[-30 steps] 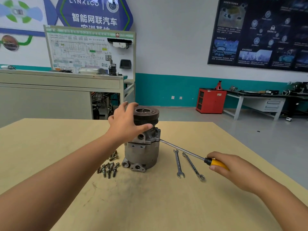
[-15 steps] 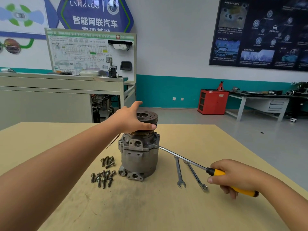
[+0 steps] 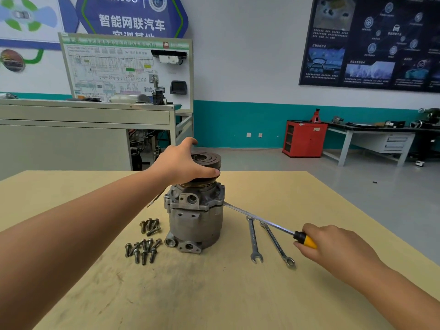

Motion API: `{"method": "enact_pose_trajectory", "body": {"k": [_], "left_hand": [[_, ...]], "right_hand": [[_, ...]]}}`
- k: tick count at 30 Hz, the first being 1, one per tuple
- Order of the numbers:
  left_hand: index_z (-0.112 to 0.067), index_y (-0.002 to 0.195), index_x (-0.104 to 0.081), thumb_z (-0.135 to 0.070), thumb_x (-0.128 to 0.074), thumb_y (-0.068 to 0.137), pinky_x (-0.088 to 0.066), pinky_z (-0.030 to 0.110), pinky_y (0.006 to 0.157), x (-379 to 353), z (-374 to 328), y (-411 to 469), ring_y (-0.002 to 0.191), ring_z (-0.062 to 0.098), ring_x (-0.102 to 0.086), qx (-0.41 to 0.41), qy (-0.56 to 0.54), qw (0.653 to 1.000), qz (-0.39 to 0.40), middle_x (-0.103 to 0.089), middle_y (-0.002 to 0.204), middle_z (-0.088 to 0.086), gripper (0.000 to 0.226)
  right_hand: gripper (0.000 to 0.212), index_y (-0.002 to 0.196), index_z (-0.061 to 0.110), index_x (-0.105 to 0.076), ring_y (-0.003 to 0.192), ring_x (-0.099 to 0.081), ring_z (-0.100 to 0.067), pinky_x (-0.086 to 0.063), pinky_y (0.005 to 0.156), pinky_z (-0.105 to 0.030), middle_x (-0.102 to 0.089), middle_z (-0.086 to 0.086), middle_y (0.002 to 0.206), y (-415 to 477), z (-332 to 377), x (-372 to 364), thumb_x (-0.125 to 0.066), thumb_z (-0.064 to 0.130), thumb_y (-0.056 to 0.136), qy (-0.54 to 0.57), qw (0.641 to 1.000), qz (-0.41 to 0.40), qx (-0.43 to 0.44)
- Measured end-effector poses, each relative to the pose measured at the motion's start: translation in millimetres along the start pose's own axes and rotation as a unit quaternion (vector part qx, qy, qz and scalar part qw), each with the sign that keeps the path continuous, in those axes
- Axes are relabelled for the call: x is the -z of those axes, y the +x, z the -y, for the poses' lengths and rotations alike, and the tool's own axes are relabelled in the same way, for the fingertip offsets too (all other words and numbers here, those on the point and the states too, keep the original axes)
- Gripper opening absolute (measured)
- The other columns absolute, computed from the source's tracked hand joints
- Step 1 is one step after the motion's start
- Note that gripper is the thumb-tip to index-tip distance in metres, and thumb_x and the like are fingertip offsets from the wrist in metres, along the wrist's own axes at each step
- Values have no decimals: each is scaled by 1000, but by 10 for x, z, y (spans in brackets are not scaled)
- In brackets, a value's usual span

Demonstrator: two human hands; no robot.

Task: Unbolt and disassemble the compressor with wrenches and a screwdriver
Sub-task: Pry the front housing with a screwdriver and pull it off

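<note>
A grey metal compressor (image 3: pixel 196 222) stands upright mid-table, with a dark grooved pulley (image 3: pixel 208 160) on top. My left hand (image 3: pixel 181 163) grips that pulley from the left, thumb across its front rim. My right hand (image 3: pixel 333 246) holds the yellow-handled screwdriver (image 3: pixel 262 221). Its long shaft runs up and left, and its tip sits at the seam on the compressor's right side. Two wrenches (image 3: pixel 253 239) (image 3: pixel 277 245) lie between the compressor and my right hand. Several loose bolts (image 3: pixel 142 250) lie left of the base.
The tan wooden table (image 3: pixel 214 294) ends just behind the compressor and at the right, near my right forearm. Beyond it stand a grey cabinet (image 3: pixel 71 134), a red cabinet (image 3: pixel 304 139) and a workbench (image 3: pixel 381 139).
The compressor's upper housing turned under my left hand between the earliest frame and now. My right hand shifted its grip toward the front end of the screwdriver handle. The view rose slightly.
</note>
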State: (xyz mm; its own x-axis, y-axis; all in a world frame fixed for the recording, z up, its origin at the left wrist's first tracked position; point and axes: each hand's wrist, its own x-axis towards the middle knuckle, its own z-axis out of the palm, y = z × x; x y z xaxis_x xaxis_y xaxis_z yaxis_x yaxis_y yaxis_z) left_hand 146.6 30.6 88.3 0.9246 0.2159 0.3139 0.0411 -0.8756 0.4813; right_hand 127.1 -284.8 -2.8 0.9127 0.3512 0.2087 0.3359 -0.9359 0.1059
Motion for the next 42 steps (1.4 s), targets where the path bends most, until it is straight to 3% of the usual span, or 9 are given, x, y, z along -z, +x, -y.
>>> {"method": "enact_pose_trajectory", "body": {"k": [2,7,11,20,28,33,37,40,42], "left_hand": [[-29,139,-31,-69,-73,57,-54,35,78,-9,-5,-1,99,24,-58,5,-3,1000,-10,-58,118,6,101],[-29,137,-31,-65,-76,58,-56,40,81,-22,-22,21,98,25,-59,10,-25,999,-40,-56,116,5,98],[-30,134,-32,-66,-76,55,-55,34,71,-23,-4,17,92,22,-59,3,-32,999,-43,-55,107,1,97],[-37,111,-31,-68,-76,51,-43,21,50,-10,38,16,76,9,-56,-5,-62,998,-28,-55,92,-5,81],[-36,109,-31,-67,-76,52,-42,21,49,2,32,5,75,9,-57,-1,-64,998,-24,-53,86,-8,79],[-35,114,-32,-67,-76,51,-50,28,57,-24,42,17,82,17,-59,6,-61,998,-28,-57,100,2,83],[-36,114,-31,-71,-73,44,-54,36,69,-48,44,-24,90,25,-59,15,-68,996,-49,-56,108,8,89],[-35,111,-30,-72,-71,44,-53,39,75,-49,29,-49,94,28,-57,8,-53,996,-65,-56,108,8,86],[-33,116,-31,-71,-72,47,-52,42,81,-53,20,-50,100,29,-56,5,-40,997,-69,-55,113,7,88]], "right_hand": [[28,92,29,-36,64,-48,-18,-30,47,-27,-40,9,64,-31,37,10,-32,57,96,-43,999,-16,-2],[39,64,11,-54,30,-41,-25,-19,39,-23,-42,1,44,-2,-8,138,-89,24,57,-107,968,-201,100],[28,87,30,-36,62,-47,-16,-31,49,-27,-39,8,65,84,-80,127,-36,57,94,-120,989,-80,23],[38,76,10,-48,40,-49,-12,-39,43,-23,-52,-4,67,267,-358,-28,-56,44,91,253,956,95,-113],[26,86,18,-52,84,-56,-16,-36,58,-25,-55,3,89,407,-135,-382,-63,41,83,149,969,102,-167],[52,113,24,-53,117,-44,-23,-34,87,-36,-52,2,122,606,193,-181,-59,63,80,130,971,69,-188],[76,142,29,-37,130,-35,-5,-33,99,-27,-42,17,136,787,923,90,-68,53,77,526,849,-45,-21],[50,118,52,-44,100,-42,29,-36,83,1,-46,40,115,895,1436,119,-72,44,77,631,773,-1,59],[38,100,50,-50,85,-50,28,-39,64,4,-58,34,99,997,1588,89,-76,36,76,672,738,-22,56]]}}
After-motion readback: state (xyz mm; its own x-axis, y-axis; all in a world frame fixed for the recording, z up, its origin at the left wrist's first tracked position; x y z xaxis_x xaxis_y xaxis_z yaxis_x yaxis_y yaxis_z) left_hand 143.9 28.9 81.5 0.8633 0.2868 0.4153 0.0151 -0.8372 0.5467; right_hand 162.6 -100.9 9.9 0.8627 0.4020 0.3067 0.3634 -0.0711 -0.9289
